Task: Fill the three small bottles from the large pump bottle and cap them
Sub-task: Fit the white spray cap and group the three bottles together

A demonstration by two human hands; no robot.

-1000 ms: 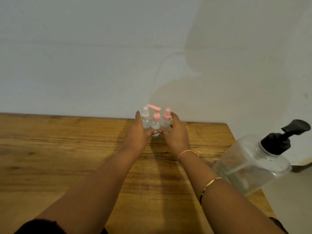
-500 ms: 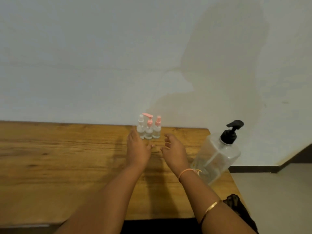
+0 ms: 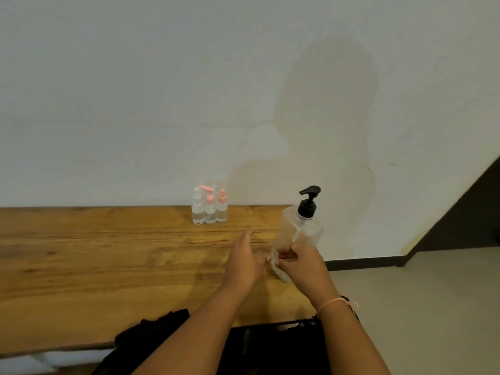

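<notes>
Broadly, a pale wall (image 3: 135, 90) fills the upper half of the view, and a wooden table (image 3: 94, 261) runs along its foot. Beyond the table's right end lies a light floor (image 3: 419, 307).

Next in size, the large pump bottle (image 3: 300, 234) stands at the table's right end, clear-bodied with a black pump head (image 3: 308, 203) (its spout points left). It looks slightly tilted, though the wide lens may account for that.

The right hand (image 3: 303, 266) is at the bottle's lower front, fingers curled round it in a grip. The left hand (image 3: 243, 258) is just beside it over the tabletop, fingers straight and pointing forward, thumb out toward the bottle's base, holding nothing.

The three small bottles (image 3: 208, 209) stand upright in a tight row at the table's far edge against the wall, well apart from both hands. All three are capped: the left in white or clear, the middle with a pink pump, the right with a pink spray top.

A thin pink band (image 3: 331, 304) circles the right wrist.
</notes>
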